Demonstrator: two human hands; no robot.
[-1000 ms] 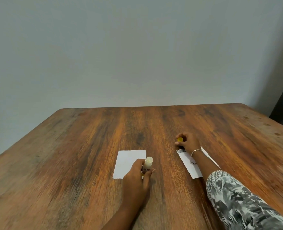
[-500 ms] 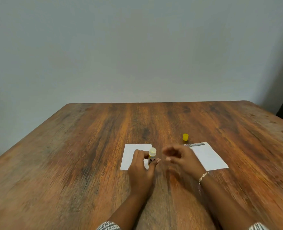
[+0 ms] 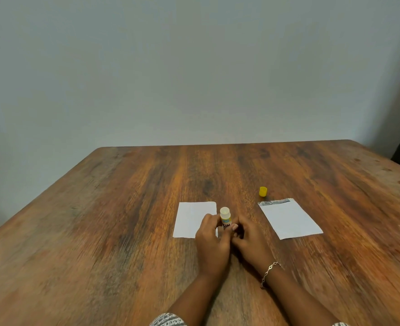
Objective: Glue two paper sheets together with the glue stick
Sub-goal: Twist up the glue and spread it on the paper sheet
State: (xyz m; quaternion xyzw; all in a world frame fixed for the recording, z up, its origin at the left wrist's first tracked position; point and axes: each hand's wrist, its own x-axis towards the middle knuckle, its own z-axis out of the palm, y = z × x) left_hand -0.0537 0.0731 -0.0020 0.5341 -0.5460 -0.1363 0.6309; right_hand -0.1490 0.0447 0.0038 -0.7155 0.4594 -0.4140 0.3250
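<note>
Uncapped white plastic glue stick (image 3: 225, 218) stands upright on the brown wooden table (image 3: 123, 231), mid-width, toward the near edge. Left hand (image 3: 211, 241) grips its barrel, fingers and thumb curled round it. Right hand (image 3: 249, 243) sits just beside, fingers curled by the tube's base; whether they clamp it, cannot tell. Small yellow plastic cap (image 3: 263, 191) stands farther back, rightward. Two white rectangular paper sheets lie flat, apart: left sheet (image 3: 192, 217) partly under the left hand, right sheet (image 3: 289, 218) on the near side of the cap, dark strip along its far edge. Step, likely: winding the glue up. Next move calls for steadying one sheet and rubbing glue across it.
</note>
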